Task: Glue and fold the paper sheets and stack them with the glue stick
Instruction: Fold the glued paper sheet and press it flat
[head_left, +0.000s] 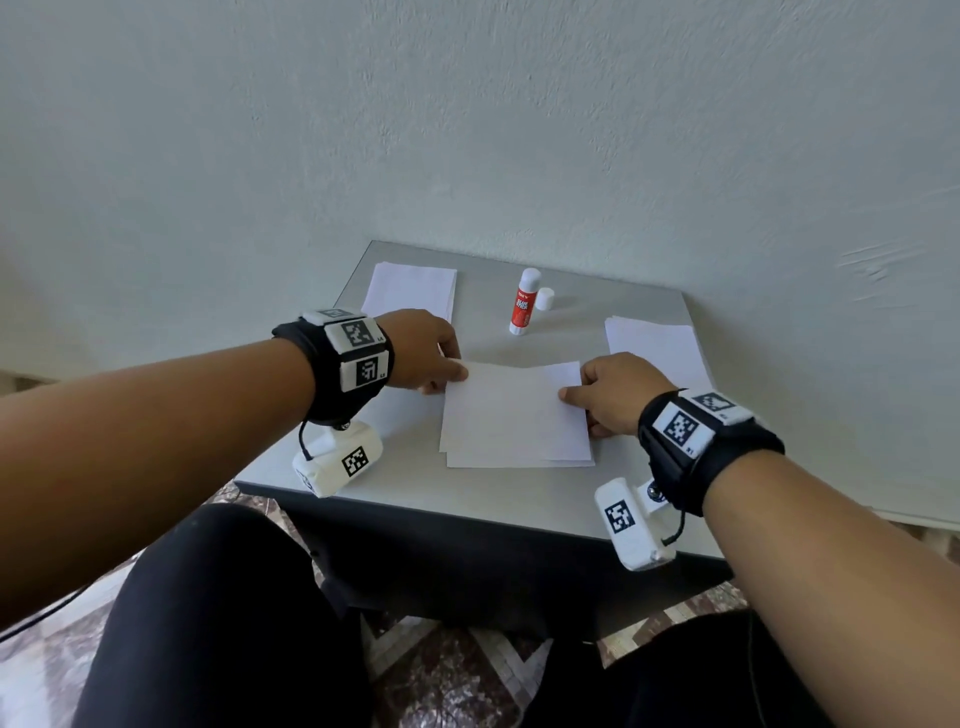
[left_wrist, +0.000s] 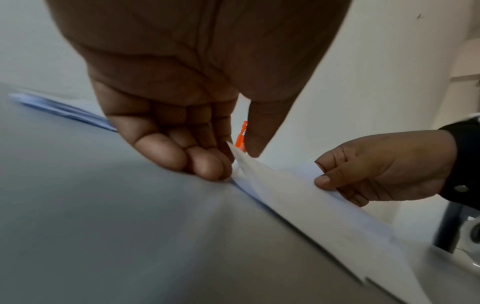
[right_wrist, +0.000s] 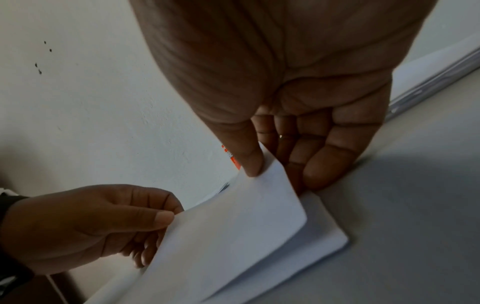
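Observation:
A white paper sheet (head_left: 514, 410) lies folded over at the middle of the grey table (head_left: 467, 493), its upper flap raised above the lower half. My left hand (head_left: 441, 366) pinches the flap's far left corner (left_wrist: 235, 156) between thumb and fingers. My right hand (head_left: 597, 389) pinches the far right corner (right_wrist: 262, 170), thumb on top. The red and white glue stick (head_left: 523, 304) stands uncapped behind the sheet, its white cap (head_left: 545, 299) beside it. In both wrist views only a red sliver of the glue stick (left_wrist: 241, 134) shows between the fingers.
A stack of white sheets (head_left: 410, 288) lies at the table's far left, another stack (head_left: 660, 345) at the far right. The wall (head_left: 519, 130) rises right behind the table. My legs in black (head_left: 234, 623) sit below the table's front edge.

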